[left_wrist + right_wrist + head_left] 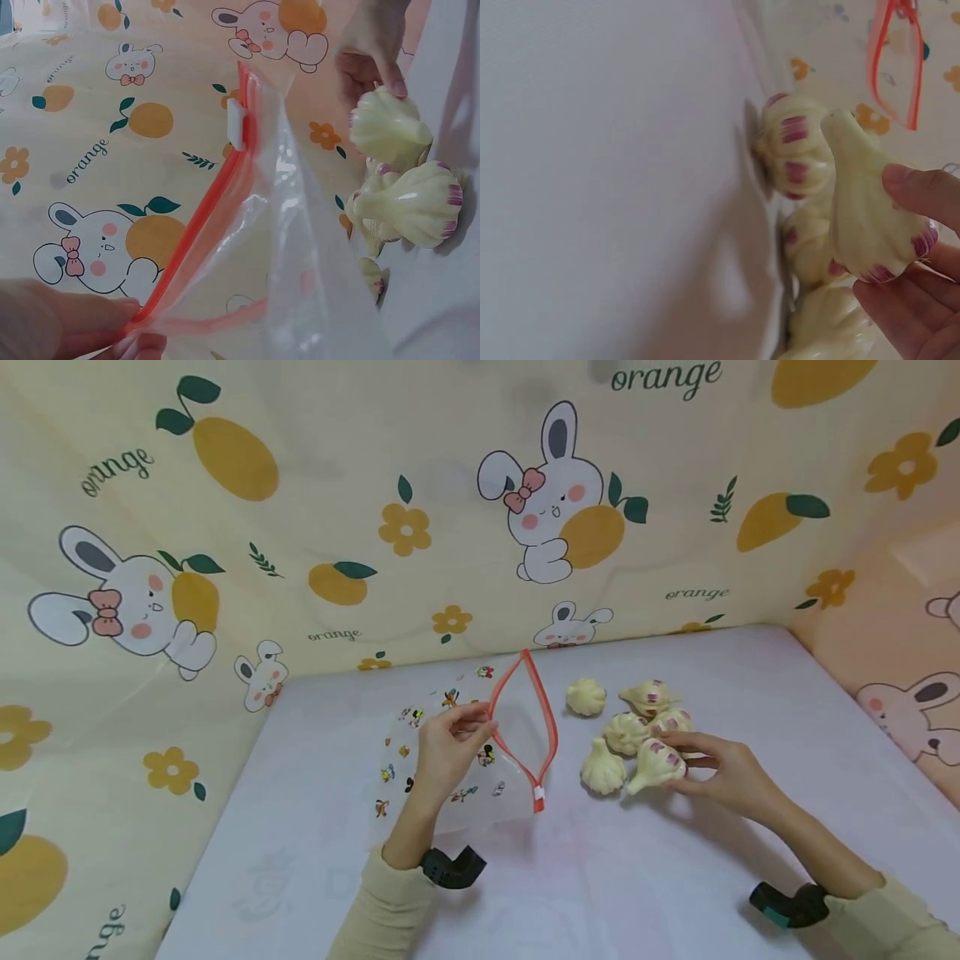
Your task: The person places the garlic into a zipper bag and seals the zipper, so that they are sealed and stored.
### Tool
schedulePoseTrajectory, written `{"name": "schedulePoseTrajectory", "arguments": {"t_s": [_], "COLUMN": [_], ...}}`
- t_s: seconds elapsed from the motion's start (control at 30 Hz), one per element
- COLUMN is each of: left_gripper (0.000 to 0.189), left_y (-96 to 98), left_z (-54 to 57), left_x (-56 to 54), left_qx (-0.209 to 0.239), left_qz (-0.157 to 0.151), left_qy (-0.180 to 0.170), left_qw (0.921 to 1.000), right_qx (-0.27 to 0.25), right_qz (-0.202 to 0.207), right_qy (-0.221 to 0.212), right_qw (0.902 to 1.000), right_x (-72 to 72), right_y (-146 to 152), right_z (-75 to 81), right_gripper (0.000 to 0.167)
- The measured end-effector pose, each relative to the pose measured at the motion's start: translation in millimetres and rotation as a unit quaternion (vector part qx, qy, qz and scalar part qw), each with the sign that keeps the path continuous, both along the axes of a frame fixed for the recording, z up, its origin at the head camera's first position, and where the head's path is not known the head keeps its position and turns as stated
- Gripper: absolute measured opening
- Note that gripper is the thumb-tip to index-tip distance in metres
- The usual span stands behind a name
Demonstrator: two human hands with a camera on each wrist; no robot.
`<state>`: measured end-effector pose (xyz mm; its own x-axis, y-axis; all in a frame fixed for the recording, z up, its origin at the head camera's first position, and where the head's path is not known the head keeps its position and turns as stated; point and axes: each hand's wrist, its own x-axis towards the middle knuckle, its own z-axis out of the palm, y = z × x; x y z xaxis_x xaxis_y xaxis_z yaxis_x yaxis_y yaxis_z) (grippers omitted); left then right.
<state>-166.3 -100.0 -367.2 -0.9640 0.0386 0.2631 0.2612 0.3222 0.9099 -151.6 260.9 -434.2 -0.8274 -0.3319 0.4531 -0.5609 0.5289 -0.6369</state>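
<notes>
My left hand (450, 747) pinches the red zip rim of a clear zip bag (427, 785) printed with cartoon figures. The bag's mouth gapes toward the right, and a white slider (538, 793) sits at its near end. Between thumb and fingers, my right hand (723, 772) grips a garlic bulb (870, 214) with purple streaks, its stem pointing away from the palm. Close around that bulb are several other garlic bulbs, among them one at the front (603, 768), one in the middle (627, 732) and one set apart at the back (586, 697).
A white-covered table (637, 885) lies under everything. Behind it hangs a cloth (450, 485) printed with rabbits and oranges, which also covers both sides. A black wrist camera (453, 867) is on the left wrist and another camera (791, 906) on the right.
</notes>
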Motion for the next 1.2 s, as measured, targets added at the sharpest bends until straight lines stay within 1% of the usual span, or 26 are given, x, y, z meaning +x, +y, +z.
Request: {"name": "schedulePoseTrajectory", "arguments": {"t_s": [0.2, 0.43, 0.7, 0.93, 1.07, 1.2], "left_gripper": [0.028, 0.028, 0.028, 0.027, 0.027, 0.027], "left_y": [1.4, 2.1, 1.6, -0.3, -0.1, 1.7], "left_z": [1.6, 1.9, 3.4, 1.5, 1.7, 2.8], "left_x": [0.8, 0.0, 2.3, 0.3, 0.4, 1.6], "left_qx": [0.003, 0.004, 0.002, -0.001, -0.003, 0.003], "left_qz": [0.004, 0.001, 0.005, 0.005, 0.006, 0.003], "left_qy": [-0.011, -0.013, -0.015, -0.005, -0.002, -0.007], "left_qw": [0.9999, 0.9999, 0.9999, 1.0, 1.0, 1.0], "right_qx": [-0.013, 0.001, -0.007, -0.009, -0.022, -0.03], "right_qz": [0.01, 0.002, 0.014, 0.008, 0.018, 0.024], "right_qy": [0.005, 0.012, 0.023, 0.005, -0.002, -0.018], "right_qw": [0.9999, 0.9999, 0.9996, 0.9999, 0.9996, 0.9991], "right_x": [-3.4, -10.3, -19.5, -27.3, -29.6, -30.6], "right_y": [-4.8, -12.4, -24.2, -36.0, -44.8, -52.1], "right_z": [13.6, 28.7, 39.5, 44.8, 48.2, 51.5], "right_gripper": [0.055, 0.055, 0.054, 0.054, 0.054, 0.054]}}
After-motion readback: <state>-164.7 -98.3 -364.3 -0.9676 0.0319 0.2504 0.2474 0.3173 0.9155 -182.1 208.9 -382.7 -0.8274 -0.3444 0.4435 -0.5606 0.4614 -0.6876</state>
